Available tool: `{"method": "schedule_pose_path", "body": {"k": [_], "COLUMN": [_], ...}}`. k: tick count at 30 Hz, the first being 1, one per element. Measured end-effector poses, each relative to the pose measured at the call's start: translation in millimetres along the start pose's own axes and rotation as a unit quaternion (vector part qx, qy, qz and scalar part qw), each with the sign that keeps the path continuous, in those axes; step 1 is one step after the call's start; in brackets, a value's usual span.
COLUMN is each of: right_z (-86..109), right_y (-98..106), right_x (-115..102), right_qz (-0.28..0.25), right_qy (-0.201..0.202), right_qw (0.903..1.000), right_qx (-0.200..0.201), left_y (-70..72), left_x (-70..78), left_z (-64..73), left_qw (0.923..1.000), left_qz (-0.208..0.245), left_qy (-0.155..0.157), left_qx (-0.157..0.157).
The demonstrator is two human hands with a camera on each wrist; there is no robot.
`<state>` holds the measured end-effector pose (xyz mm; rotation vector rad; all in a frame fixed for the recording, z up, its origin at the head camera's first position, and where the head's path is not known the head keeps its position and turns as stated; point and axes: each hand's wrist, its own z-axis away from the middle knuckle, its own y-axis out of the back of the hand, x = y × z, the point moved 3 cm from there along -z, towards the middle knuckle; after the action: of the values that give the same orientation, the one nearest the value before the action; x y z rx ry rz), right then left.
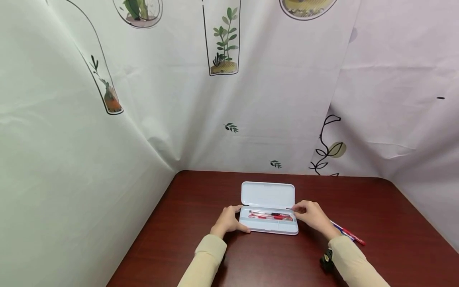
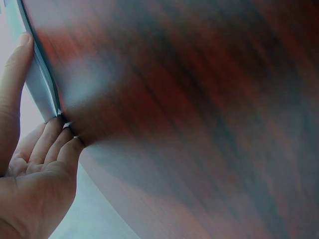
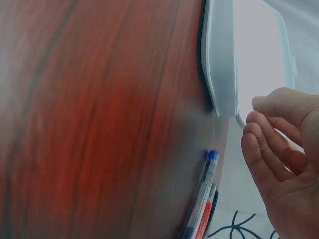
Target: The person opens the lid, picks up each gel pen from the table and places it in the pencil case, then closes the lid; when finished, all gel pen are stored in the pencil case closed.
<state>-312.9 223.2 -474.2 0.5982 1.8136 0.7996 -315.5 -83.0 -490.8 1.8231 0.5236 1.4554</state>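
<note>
A pale blue pencil case (image 1: 259, 227) lies on the table with its lid (image 1: 267, 194) raised at the back. Several clear pens (image 1: 269, 215) with red and black parts lie in its long rear compartment. My left hand (image 1: 227, 220) grips the case's left end, thumb at the front corner and fingers at the back corner. At the case's right rear corner is my right hand (image 1: 311, 214), fingers gently bent and thumb close to the fingertips. In the right wrist view these fingertips are beside the lid's corner; whether they touch it is unclear.
Red and blue pens (image 1: 353, 236) lie on the dark red wooden table (image 1: 272, 259), partly behind the right wrist. A white curtain (image 1: 265, 99) with plant drawings hangs behind the table and along its left and right sides.
</note>
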Motion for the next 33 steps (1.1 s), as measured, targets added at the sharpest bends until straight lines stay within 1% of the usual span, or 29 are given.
{"method": "schedule_pose_path", "body": {"k": [10,23,26,30,33], "right_z": [5.9,24.5,30.1,37.3,41.5], "right_y": [15,40,46,53,57], "right_x": [10,31,34,40,45], "right_qz": [0.021,0.025,0.034,0.05,0.053], "right_qy": [-0.024,-0.057,-0.053,-0.048,-0.052], "right_qw": [0.9995,0.9981,0.998,0.9976,0.9972], "right_qx": [0.002,-0.003,0.001,0.009,0.007], "left_y": [-0.5,-0.9,-0.4,0.1,-0.2], "left_x": [0.0,-1.4,-1.7,-1.6,-2.4], "left_z": [-0.3,-2.4,-2.3,-1.7,-1.9], "left_qw": [1.0,1.0,0.9999,1.0,1.0], "left_qz": [0.002,0.004,0.004,0.0,-0.003], "left_qy": [0.0,0.005,0.01,0.007,0.005], "left_qx": [0.002,-0.002,-0.004,-0.004,-0.003]}}
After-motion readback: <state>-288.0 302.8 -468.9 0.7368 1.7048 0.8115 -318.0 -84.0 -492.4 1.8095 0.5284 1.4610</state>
